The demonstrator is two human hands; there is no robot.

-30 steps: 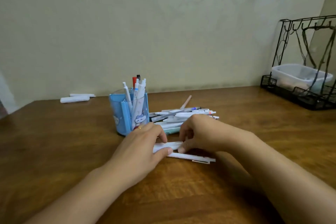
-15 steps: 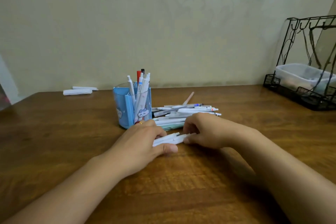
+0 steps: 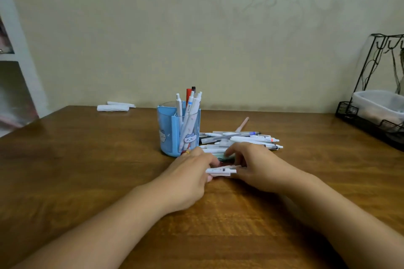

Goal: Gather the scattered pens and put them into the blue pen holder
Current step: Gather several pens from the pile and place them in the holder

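Note:
The blue pen holder (image 3: pixel 168 135) stands upright mid-table with several pens (image 3: pixel 189 102) sticking out of it. To its right lies a loose pile of mostly white pens (image 3: pixel 244 138). Just in front of the pile, my left hand (image 3: pixel 188 174) and my right hand (image 3: pixel 255 164) meet, fingers closed on a small bundle of white pens (image 3: pixel 220 170) held between them just above the wooden table (image 3: pixel 87 170). Part of the bundle is hidden by my fingers.
Two white wrapped sticks (image 3: pixel 112 107) lie at the table's far left edge by the wall. A black wire rack (image 3: pixel 369 85) with a clear plastic tub (image 3: pixel 378 105) stands at the far right. A white shelf (image 3: pixel 17 50) is at the left.
Both hands have pushed the loose white pens together into a short bundle and drawn closer to each other; the pen that lay flat in front is now in the bundle.

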